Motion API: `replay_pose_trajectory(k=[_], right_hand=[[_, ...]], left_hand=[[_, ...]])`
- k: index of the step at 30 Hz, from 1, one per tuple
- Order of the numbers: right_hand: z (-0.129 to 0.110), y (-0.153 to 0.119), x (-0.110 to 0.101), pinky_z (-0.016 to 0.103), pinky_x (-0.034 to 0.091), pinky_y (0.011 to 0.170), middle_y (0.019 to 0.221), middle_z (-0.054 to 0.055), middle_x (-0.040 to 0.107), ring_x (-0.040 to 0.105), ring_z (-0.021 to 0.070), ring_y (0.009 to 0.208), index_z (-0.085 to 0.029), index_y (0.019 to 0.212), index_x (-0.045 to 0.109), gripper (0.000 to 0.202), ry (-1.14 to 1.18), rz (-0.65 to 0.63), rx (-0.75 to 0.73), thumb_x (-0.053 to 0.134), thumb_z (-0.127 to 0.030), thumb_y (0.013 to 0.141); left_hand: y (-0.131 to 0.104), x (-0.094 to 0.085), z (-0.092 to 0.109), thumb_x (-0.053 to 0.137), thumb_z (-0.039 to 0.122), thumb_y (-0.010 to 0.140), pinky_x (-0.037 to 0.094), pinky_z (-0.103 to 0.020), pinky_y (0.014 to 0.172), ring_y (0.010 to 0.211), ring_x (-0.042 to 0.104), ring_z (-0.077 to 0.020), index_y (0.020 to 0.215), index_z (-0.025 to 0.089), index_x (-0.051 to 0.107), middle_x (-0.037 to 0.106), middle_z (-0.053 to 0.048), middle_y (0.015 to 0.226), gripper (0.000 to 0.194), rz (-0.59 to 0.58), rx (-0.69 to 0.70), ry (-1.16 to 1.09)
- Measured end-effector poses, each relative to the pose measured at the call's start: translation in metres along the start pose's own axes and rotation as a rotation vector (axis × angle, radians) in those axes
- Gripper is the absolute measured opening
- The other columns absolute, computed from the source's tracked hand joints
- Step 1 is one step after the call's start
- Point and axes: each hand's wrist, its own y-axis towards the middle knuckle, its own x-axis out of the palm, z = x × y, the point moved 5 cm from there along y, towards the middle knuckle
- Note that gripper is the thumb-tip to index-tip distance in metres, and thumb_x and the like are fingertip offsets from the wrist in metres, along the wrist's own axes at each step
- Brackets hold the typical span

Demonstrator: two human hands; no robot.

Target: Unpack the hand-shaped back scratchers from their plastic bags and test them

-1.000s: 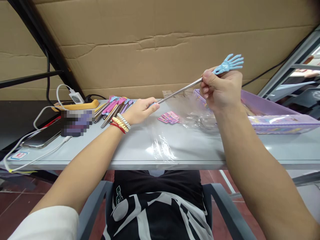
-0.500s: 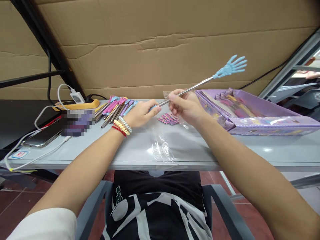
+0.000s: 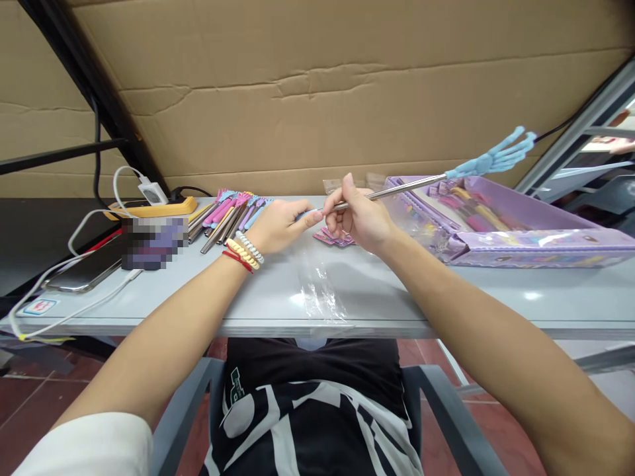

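Observation:
A metal rod (image 3: 407,186) with a light blue skeleton-like hand (image 3: 493,158) at its far end slants up to the right above the table. My left hand (image 3: 282,226) is closed round the rod's lower left end. Close beside it, my right hand (image 3: 360,215) grips the metal part between thumb and fingers. Small pink and purple printed cards (image 3: 335,237) lie on the table just behind and below my hands. A pile of similar rods with pink, blue and purple ends (image 3: 228,215) lies left of my left hand.
On the right stands a purple open box (image 3: 546,250) holding wrapped rods. Clear plastic film (image 3: 320,294) lies near the front edge of the grey table (image 3: 397,291). At the left are a phone (image 3: 86,268), white cables and a yellow power strip (image 3: 169,208). Cardboard (image 3: 322,132) rises behind.
The rod's blue hand end has swung lower and to the right and has turned. My right hand has shifted slightly left along the rod, nearer my left hand, which stays almost in place.

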Motion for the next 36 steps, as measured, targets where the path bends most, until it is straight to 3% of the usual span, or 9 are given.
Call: replay_pose_trajectory(k=[6, 11, 18, 22, 26, 30, 36], right_hand=[[-0.006, 0.004, -0.010, 0.025, 0.044, 0.050, 0.053, 0.002, 0.051, 0.051, 0.0103, 0.051, -0.020, 0.054, 0.054, 0.072, -0.024, 0.179, -0.148, 0.045, -0.088, 0.073], [-0.021, -0.002, 0.000, 0.032, 0.051, 0.064, 0.057, 0.002, 0.043, 0.058, 0.0160, 0.070, -0.021, 0.046, 0.031, 0.074, -0.016, 0.113, -0.220, 0.051, -0.088, 0.070], [-0.022, -0.010, 0.001, 0.034, 0.046, 0.055, 0.050, -0.004, 0.019, 0.036, 0.0117, 0.049, -0.021, 0.047, 0.022, 0.075, 0.071, 0.116, -0.265, 0.066, -0.079, 0.066], [-0.020, -0.010, -0.003, 0.033, 0.042, 0.050, 0.048, -0.005, 0.015, 0.028, 0.0105, 0.046, -0.022, 0.047, 0.020, 0.077, 0.060, 0.149, -0.240, 0.066, -0.082, 0.064], [-0.021, -0.009, -0.003, 0.031, 0.037, 0.047, 0.047, -0.005, 0.014, 0.027, 0.0095, 0.045, -0.021, 0.048, 0.019, 0.077, 0.065, 0.132, -0.263, 0.063, -0.080, 0.069], [-0.021, -0.008, -0.005, 0.031, 0.035, 0.047, 0.048, -0.005, 0.013, 0.027, 0.0093, 0.045, -0.021, 0.049, 0.017, 0.075, 0.060, 0.121, -0.259, 0.062, -0.077, 0.074], [-0.018, -0.008, -0.005, 0.030, 0.033, 0.046, 0.049, -0.006, 0.013, 0.025, 0.0086, 0.044, -0.022, 0.051, 0.017, 0.075, 0.112, 0.106, -0.269, 0.071, -0.072, 0.068]], left_hand=[[0.001, 0.003, 0.006, 0.034, 0.058, 0.098, 0.035, -0.026, 0.058, 0.058, 0.050, -0.0133, 0.084, 0.016, 0.064, 0.061, -0.002, 0.066, 0.053, 0.029, -0.003, 0.036], [0.003, 0.012, 0.011, 0.030, 0.060, 0.099, 0.033, -0.026, 0.055, 0.052, 0.044, -0.0119, 0.078, 0.018, 0.058, 0.052, 0.001, 0.058, 0.055, 0.036, -0.002, -0.065], [0.002, 0.027, 0.021, 0.024, 0.062, 0.098, 0.038, -0.029, 0.061, 0.059, 0.048, -0.0144, 0.082, 0.019, 0.054, 0.056, -0.001, 0.065, 0.055, -0.029, 0.039, -0.141], [0.000, 0.034, 0.025, 0.037, 0.063, 0.095, 0.040, -0.030, 0.062, 0.061, 0.049, -0.0144, 0.098, 0.016, 0.056, 0.057, -0.001, 0.070, 0.050, -0.096, 0.010, -0.216], [-0.001, 0.034, 0.027, 0.050, 0.063, 0.089, 0.042, -0.030, 0.062, 0.065, 0.051, -0.0146, 0.106, 0.016, 0.056, 0.060, -0.002, 0.077, 0.049, -0.135, -0.011, -0.312], [-0.001, 0.033, 0.030, 0.042, 0.064, 0.093, 0.045, -0.031, 0.068, 0.078, 0.056, -0.0171, 0.097, 0.018, 0.057, 0.061, -0.004, 0.083, 0.049, -0.150, -0.027, -0.498], [0.000, 0.037, 0.027, 0.036, 0.069, 0.093, 0.041, -0.028, 0.056, 0.058, 0.046, -0.0126, 0.076, 0.020, 0.048, 0.046, 0.002, 0.061, 0.053, -0.203, -0.103, -0.630]])
